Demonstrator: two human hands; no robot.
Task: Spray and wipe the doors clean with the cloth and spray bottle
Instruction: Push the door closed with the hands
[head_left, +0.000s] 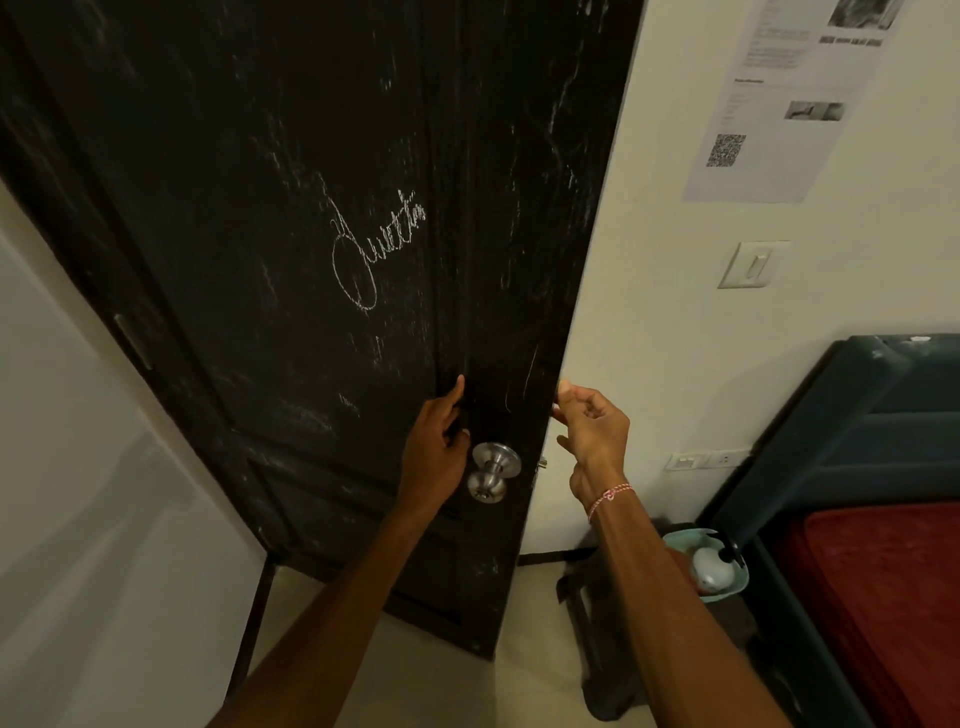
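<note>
Up at the scuffed black wooden door (311, 156)
Flat left hand (436, 449) above round steel knob (493, 467) — right hand (592, 431) relaxed, empty.

The door (311, 156) ran past the top edge. Print on the wall notice (769, 104) was too small to read. The right forearm (675, 597) covered part of the teal tub (696, 535).
</note>
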